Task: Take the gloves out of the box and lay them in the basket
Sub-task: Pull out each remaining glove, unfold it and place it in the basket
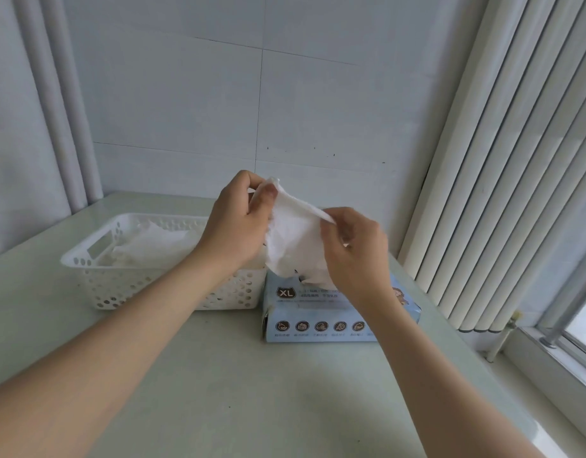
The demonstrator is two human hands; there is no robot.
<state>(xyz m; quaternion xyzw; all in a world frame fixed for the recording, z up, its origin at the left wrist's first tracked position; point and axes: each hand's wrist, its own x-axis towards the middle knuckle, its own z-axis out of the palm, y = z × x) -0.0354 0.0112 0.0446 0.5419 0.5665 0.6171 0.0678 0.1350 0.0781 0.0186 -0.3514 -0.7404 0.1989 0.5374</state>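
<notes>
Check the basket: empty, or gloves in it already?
Not empty. White gloves already lie inside the basket; the left forearm hides its right end.

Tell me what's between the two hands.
In the head view, a white glove stretches between the left hand and right hand, both pinching it above the box.

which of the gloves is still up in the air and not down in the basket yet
The white glove pinched between the left hand and right hand, above the blue box. The other gloves already lie inside the white basket.
</notes>
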